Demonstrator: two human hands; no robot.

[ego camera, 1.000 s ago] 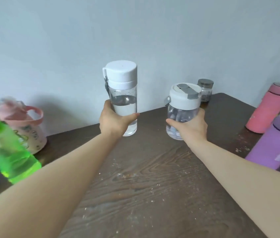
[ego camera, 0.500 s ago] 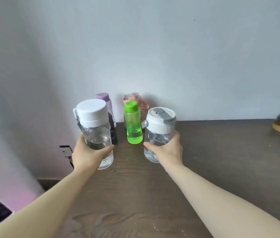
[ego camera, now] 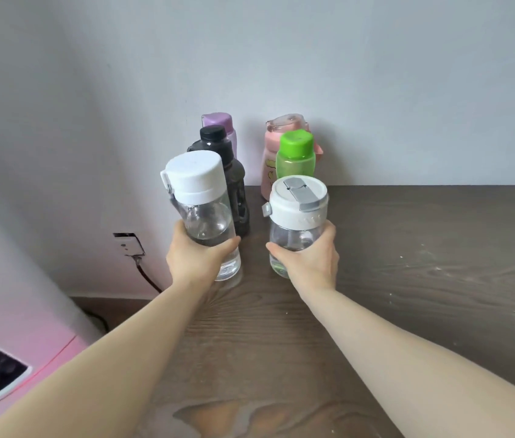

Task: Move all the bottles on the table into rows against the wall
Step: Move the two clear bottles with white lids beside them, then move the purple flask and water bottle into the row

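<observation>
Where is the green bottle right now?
The green bottle stands near the wall, right of the black bottle, directly in front of the pink bottle, behind the bottle in the right hand.

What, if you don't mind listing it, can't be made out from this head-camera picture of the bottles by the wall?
- Purple bottle: only its cap shows, behind the black bottle.
- Pink bottle: the green bottle covers much of it.
- Green bottle's base: hidden by the short clear bottle in the right hand.
- Whether the tall clear bottle in the left hand touches the table: unclear.
</observation>
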